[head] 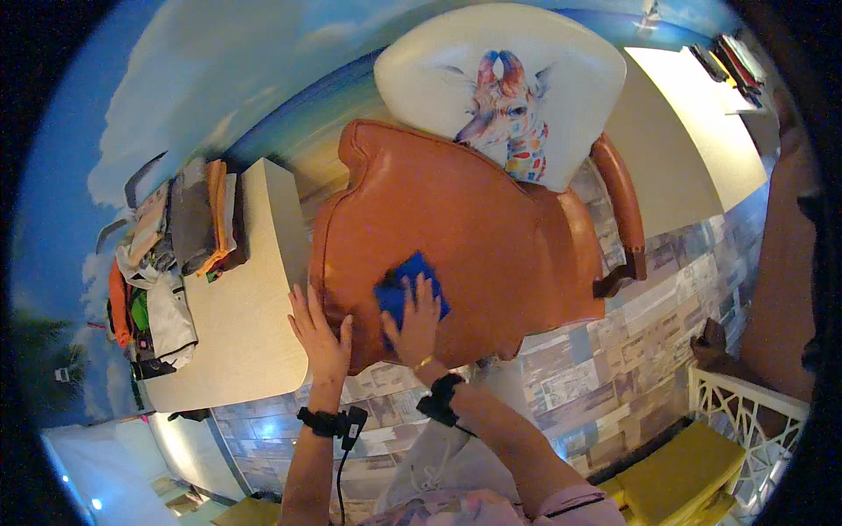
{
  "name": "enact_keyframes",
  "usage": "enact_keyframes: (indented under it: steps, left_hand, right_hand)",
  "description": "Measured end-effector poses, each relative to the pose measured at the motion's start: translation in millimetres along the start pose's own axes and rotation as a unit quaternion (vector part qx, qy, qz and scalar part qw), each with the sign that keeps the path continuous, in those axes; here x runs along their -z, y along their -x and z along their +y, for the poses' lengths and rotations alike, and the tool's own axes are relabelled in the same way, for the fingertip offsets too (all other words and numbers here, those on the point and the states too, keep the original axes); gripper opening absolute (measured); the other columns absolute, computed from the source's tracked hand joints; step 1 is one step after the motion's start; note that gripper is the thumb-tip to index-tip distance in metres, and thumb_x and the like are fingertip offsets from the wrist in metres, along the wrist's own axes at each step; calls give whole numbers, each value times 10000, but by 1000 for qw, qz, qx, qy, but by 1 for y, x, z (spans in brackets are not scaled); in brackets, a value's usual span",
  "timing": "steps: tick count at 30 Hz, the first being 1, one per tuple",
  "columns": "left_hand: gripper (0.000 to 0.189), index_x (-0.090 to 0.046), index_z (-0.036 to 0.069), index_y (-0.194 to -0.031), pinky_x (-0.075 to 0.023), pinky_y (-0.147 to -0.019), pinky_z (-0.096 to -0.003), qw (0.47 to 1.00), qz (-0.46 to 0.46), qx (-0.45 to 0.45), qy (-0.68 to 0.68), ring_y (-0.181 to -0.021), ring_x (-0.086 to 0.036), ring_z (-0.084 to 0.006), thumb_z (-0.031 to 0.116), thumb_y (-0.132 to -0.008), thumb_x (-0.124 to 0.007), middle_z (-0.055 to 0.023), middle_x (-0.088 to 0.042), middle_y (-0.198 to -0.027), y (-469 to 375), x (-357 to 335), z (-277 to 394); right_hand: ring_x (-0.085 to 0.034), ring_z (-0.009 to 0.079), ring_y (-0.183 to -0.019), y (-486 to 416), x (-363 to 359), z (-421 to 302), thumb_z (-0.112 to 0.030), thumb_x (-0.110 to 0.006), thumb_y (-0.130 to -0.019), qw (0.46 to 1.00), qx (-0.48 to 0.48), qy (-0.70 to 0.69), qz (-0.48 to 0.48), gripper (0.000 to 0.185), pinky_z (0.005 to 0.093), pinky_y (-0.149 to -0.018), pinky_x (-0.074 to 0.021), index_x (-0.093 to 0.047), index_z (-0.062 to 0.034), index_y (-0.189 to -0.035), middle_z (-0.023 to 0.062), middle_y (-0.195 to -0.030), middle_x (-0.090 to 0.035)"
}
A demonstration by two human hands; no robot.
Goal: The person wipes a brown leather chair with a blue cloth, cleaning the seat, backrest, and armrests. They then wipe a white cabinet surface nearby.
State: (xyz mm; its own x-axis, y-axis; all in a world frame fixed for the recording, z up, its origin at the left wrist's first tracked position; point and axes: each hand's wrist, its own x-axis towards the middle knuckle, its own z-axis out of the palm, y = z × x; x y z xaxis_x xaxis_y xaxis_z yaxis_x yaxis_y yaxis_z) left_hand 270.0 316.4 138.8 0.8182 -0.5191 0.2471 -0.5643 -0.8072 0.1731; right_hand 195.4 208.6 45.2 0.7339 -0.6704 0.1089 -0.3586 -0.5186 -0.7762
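Note:
My right hand [416, 329] lies on a folded blue cloth [409, 281], pressing it against the brown leather-look surface of an upholstered chair [454, 243]. A ring shows on one finger, or a band near the wrist; I cannot tell which. At the chair's near left edge, my left hand [323, 342] rests with its fingers spread and nothing in it. Behind the brown part rises a pale backrest or cushion [434, 72] with a colourful giraffe print. A curved brown armrest [621, 197] stands at the chair's right side.
Left of the chair is a pale table [230, 335] bearing stacks of folded clothes and bags [197, 217]. Another pale table [697, 131] stands at the right, with folded items [733, 66]. A yellow bench seat [684, 473] with a white lattice side [750, 407] sits lower right.

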Motion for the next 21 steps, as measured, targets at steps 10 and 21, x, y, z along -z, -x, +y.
enact_keyframes:
  steps: [10,21]
  left_hand:
    - [760,-237,-30,-1374,-308,-1047,-392,944,-40,181,273,-1243,-374,-376,184,-789,-674,-248,-353,-1356,2,-41,-48]
    - [825,-249,-3,-1374,-319,-1021,-450,950,-61,203,228,-1198,-382,-414,284,-751,-708,-265,-371,-1319,0,-29,-28]
  right_hand:
    - [-182,361,-1351,-20,-3,-30,-373,-548,-834,987,148,8,-67,653,542,-1063,-147,-339,-86,-1381,177,-1467,-206]
    - [-228,387,-1329,-35,0,-24,-376,-543,-841,999,41,-19,-3,649,527,-1053,-201,-342,-59,-1371,187,-1453,-236]
